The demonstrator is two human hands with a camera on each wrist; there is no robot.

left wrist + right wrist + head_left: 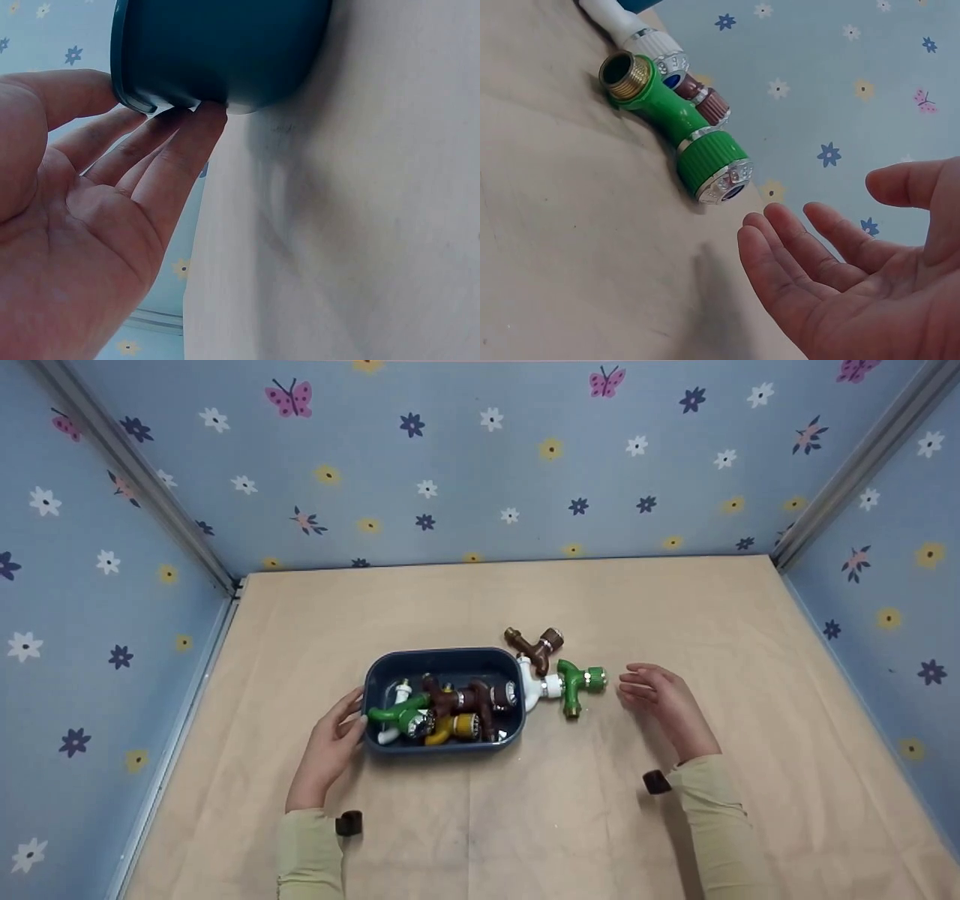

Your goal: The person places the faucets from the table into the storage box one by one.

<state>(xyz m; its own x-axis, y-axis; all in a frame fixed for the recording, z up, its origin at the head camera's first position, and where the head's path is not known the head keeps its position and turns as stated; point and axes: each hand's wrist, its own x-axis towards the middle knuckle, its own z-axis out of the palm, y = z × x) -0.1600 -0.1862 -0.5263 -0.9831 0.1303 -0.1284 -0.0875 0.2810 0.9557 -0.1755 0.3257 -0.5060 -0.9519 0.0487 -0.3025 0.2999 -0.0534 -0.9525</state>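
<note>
A dark blue plastic bin (450,749) holds several water taps, among them a green tap (397,711), a yellow tap (450,729) and dark brown ones (450,699). My left hand (328,750) touches the bin's left end from outside, its fingers nearly straight in the left wrist view. Beyond the bin's right end lie a white tap (531,690), a bronze-brown tap (537,649) and a green tap (574,684) with a threaded brass inlet (626,77). My right hand (667,709) hovers right of that green tap, fingers loosely extended, holding nothing.
A beige cloth (480,825) covers the table. Blue panels (480,457) with flowers and butterflies stand at the back and both sides, joined by grey metal posts (862,465). Dark wrist cameras (349,823) sit by both sleeves.
</note>
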